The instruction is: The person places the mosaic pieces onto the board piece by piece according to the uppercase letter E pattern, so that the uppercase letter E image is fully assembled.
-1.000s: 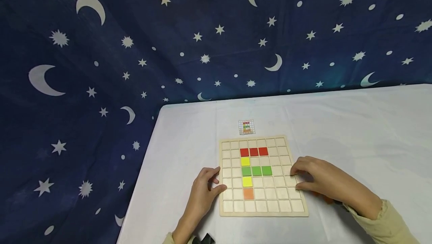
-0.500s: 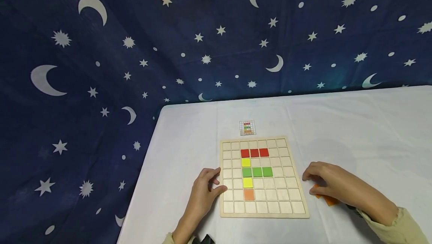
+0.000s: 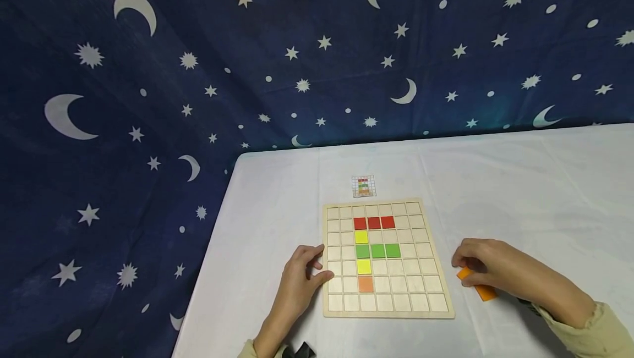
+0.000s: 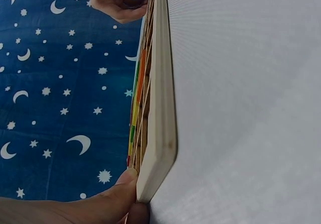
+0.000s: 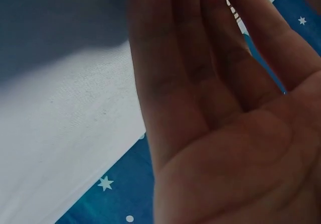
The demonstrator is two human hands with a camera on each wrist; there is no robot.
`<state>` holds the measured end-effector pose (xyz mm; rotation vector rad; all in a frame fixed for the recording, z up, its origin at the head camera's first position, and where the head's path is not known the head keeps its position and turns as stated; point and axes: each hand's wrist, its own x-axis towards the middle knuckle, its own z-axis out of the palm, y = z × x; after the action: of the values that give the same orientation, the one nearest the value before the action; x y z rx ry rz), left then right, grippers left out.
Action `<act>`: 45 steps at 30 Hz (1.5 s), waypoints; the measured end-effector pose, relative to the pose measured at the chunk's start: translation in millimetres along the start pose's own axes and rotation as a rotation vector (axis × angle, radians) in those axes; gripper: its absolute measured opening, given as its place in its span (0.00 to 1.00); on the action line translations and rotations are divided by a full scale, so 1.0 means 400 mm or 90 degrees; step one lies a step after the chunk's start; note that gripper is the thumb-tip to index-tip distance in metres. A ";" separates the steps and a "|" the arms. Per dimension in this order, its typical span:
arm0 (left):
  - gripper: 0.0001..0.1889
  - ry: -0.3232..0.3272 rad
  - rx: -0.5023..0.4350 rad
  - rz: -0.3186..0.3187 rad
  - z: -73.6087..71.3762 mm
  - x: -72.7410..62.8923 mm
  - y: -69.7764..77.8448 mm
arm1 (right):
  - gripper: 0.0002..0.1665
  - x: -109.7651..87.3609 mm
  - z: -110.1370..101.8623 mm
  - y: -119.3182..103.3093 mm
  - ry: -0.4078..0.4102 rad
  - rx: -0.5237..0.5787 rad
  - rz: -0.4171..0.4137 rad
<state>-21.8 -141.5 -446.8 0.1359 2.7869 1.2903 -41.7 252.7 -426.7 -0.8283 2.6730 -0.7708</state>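
A square wooden grid board (image 3: 416,302) lies on the white table. Red tiles (image 3: 373,223), yellow tiles (image 3: 364,266), green tiles (image 3: 378,251) and one light orange tile (image 3: 365,284) sit in its cells. At the board's left edge my left hand (image 3: 299,275) grips it, thumb (image 4: 118,191) on top in the left wrist view. Right of the board, my right hand (image 3: 490,264) bends over orange tiles (image 3: 485,292), one showing between thumb and fingers; whether it is pinched I cannot tell. In the right wrist view the fingertips are cut off.
A small printed card (image 3: 364,186) with a coloured grid pattern lies just beyond the board. Behind the table hangs a dark blue cloth (image 3: 317,61) with moons and stars. A black object (image 3: 302,350) shows near the left sleeve.
My right hand has left the board's right edge and moved right to the orange tiles, more of which now show. The left hand stays at the board's left edge.
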 end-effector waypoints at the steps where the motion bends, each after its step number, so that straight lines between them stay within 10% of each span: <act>1: 0.30 0.000 -0.001 -0.001 0.000 0.000 0.000 | 0.16 -0.001 0.001 0.002 0.008 -0.004 -0.006; 45: 0.31 -0.004 -0.010 -0.014 0.003 0.003 -0.002 | 0.07 0.068 -0.020 -0.074 0.046 0.042 -0.018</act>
<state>-23.0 -141.2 -448.3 0.1077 2.7645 1.3049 -53.2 219.6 -405.6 -0.8380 2.6889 -0.9065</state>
